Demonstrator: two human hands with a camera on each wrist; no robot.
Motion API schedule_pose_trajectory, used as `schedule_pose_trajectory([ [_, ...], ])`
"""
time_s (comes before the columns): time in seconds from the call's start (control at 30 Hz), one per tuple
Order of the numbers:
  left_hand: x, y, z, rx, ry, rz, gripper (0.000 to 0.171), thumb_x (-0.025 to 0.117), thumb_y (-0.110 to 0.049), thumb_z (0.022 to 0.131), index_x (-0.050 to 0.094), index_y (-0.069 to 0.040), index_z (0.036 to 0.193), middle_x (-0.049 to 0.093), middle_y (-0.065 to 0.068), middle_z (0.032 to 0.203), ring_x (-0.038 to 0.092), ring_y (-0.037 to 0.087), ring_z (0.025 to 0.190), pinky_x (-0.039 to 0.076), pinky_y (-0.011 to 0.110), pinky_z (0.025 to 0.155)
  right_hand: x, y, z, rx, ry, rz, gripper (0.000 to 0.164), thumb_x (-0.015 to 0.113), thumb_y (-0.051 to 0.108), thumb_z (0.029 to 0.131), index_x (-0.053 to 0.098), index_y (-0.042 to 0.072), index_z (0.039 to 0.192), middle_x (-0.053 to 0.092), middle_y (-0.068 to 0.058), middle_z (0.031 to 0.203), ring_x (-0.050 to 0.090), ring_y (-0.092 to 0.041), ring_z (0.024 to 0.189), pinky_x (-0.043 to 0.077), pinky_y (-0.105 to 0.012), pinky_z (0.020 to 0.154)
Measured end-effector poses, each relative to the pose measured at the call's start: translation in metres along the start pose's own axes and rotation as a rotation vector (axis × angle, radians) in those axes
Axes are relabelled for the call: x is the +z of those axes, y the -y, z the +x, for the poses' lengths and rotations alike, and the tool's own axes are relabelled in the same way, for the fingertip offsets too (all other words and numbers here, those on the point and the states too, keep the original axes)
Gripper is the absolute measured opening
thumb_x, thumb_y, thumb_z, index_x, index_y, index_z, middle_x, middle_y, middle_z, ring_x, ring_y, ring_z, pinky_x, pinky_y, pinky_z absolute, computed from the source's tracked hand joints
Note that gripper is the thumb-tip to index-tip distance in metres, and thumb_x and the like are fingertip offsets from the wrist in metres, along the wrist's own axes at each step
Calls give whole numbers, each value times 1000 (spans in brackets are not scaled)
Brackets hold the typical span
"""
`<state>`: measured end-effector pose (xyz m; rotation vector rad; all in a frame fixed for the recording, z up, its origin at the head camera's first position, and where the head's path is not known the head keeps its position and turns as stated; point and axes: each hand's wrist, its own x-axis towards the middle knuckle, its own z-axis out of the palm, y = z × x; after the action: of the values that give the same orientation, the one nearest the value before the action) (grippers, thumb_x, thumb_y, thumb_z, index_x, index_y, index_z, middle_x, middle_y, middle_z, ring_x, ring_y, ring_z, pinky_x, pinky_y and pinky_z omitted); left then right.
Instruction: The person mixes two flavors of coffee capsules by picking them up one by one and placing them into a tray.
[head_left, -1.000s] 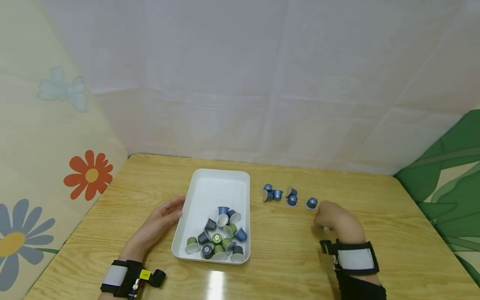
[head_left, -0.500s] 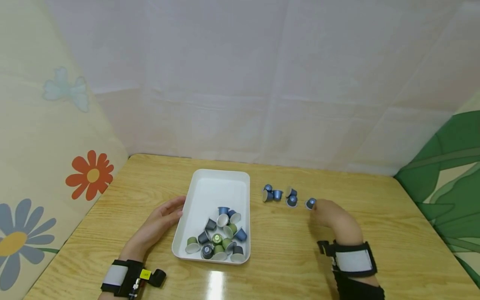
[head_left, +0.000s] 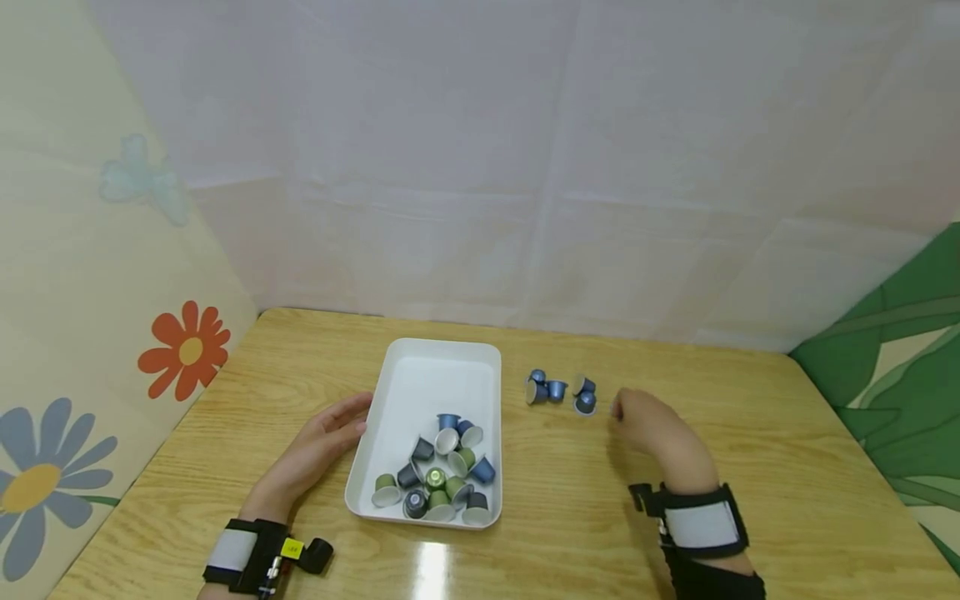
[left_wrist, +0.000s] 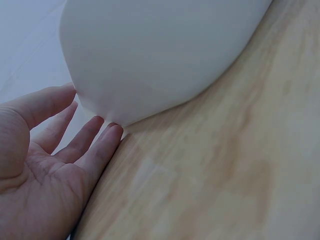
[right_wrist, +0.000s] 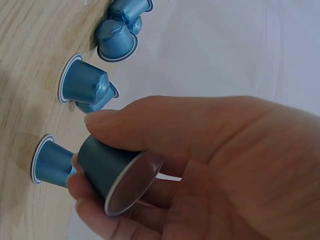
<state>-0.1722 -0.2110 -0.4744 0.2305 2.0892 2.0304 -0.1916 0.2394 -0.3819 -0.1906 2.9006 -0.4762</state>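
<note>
The right hand (right_wrist: 220,150) holds a pod (right_wrist: 102,162) just above the worktop (head_left: 562,500), its grip pinching the body between the thumb and curled fingers. In the right wrist view the pod's long axis slants: the narrow end points up and left, away from the palm, while the wide, rimmed face turns down and right, toward it. The thumb and fingers cover parts of its side, and in the head view the hand hides it completely.

Beyond the fingertips is a lone pod (right_wrist: 52,162), rim to the left, narrow end toward the hand and partly covered by the fingers; whether they touch it I cannot tell. A close pair (head_left: 585,404) lies near, one pod upright on its rim and masking much of the other in the right wrist view. Farther left is a cluster of three (head_left: 555,390), cut by that view's top edge.

The left hand (head_left: 318,442) rests its spread, relaxed grip against the side of the white tray (head_left: 442,379). Blue, green and dark pods lie jumbled in the tray's near half, several overlapping; the left wrist view shows only its outer wall.
</note>
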Motion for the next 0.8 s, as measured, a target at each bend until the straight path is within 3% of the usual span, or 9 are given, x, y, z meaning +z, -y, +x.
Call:
schedule_pose_trajectory([
  [0.3,1,-1,-1,-5,-7,6,60,62,-19,98,37,-2,150,37,16,154,34,30,141,42,19,100,2,11,1,-45,-25,-21,10,66,-2,89,66,-9,96,65,-16,92,62,-30,86,53,-47,79],
  [0.53,1,-1,-1,-5,-8,14,61,63,-19,98,37,-2,150,37,16,155,34,30,141,42,19,100,6,18,3,-70,-71,9,9,67,-2,86,68,-6,95,62,-13,89,58,-24,77,52,-42,71],
  [0.8,1,-1,-1,-4,-12,20,61,63,-20,98,37,-2,150,37,16,155,34,30,141,42,19,100,11,32,1,-128,-79,16,9,68,-4,87,69,-4,96,61,-15,95,60,-25,83,54,-41,73],
])
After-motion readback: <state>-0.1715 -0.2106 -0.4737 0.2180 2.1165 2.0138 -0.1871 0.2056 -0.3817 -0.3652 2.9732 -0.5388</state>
